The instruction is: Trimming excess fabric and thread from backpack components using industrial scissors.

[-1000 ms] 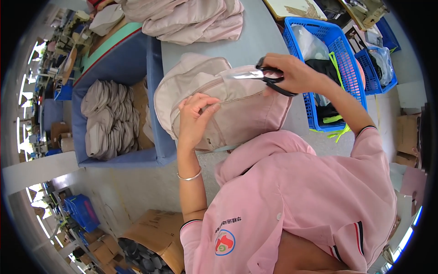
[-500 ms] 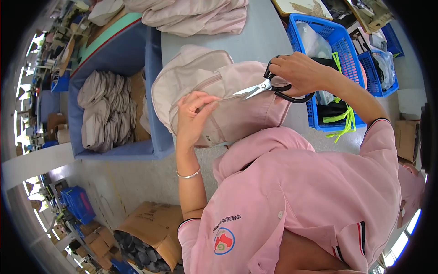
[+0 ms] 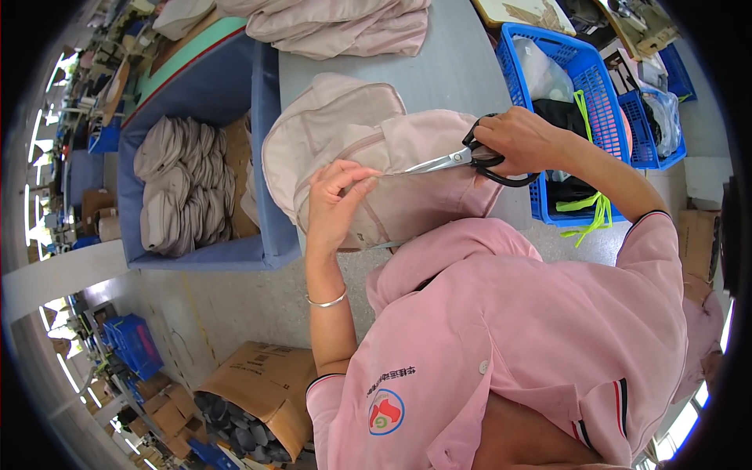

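A pale pink-beige backpack (image 3: 419,205) lies on the grey table (image 3: 462,74) in front of me. My right hand (image 3: 521,142) grips black-handled scissors (image 3: 448,161) above it, their blades together and pointing left. The blade tips are close to the fingertips of my left hand (image 3: 335,200). Those fingers are pinched together over the middle of the bag, beside a zip seam, on what looks like a thin thread running toward the tips. The fingers partly hide it.
More pale fabric bags (image 3: 345,27) are piled at the table's far end. Left of the table, a blue padded bin (image 3: 270,157) holds several stacked bags (image 3: 184,188). A blue plastic basket (image 3: 599,82) stands on the right. Lower left is a cardboard box (image 3: 258,384) of dark pieces.
The scissor blades have gone from apart to together. My right hand has moved slightly right and down, while my left hand stays pinched at nearly the same place on the bag.
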Tool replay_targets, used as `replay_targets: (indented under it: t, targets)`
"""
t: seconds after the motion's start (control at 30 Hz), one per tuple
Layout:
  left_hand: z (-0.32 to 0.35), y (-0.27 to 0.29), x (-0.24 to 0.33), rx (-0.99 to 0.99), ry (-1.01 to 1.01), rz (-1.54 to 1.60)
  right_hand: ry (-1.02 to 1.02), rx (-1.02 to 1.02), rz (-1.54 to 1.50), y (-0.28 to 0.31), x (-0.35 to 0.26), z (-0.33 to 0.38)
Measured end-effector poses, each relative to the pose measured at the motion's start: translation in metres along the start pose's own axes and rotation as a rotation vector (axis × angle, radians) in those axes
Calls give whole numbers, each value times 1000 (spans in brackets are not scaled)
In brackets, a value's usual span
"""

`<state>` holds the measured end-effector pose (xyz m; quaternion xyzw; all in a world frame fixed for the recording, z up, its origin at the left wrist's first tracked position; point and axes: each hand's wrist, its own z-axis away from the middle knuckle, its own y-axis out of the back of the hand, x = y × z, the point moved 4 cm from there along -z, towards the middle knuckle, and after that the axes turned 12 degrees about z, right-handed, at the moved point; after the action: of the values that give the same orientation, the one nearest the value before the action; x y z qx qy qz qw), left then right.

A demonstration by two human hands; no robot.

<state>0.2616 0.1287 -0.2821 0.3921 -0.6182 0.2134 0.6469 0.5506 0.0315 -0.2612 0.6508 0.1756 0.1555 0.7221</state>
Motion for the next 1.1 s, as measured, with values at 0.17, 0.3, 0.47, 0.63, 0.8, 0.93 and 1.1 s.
replay_targets:
  t: [0.17,0.3,0.47,0.63,0.8,0.93,1.1]
  targets:
    - [1,-4,2,-3,19,16,27,98,70,17,-16,-13]
    - [0,-3,-1,5,4,37,7,60,38,13,-16,-14]
    - [0,-2,-1,4,15,48,-8,12,72,11,-18,-11]
    - [1,-4,-2,10,3,53,-14,62,107,12,-21,-7]
    - [1,-10,1,10,-44,39,19,218,135,16,-30,-16]
    - [1,-8,-6,22,-32,86,-20,148,127,9,-30,-18]
    - [-1,-9,-8,10,21,155,-49,64,116,3,-26,-18]
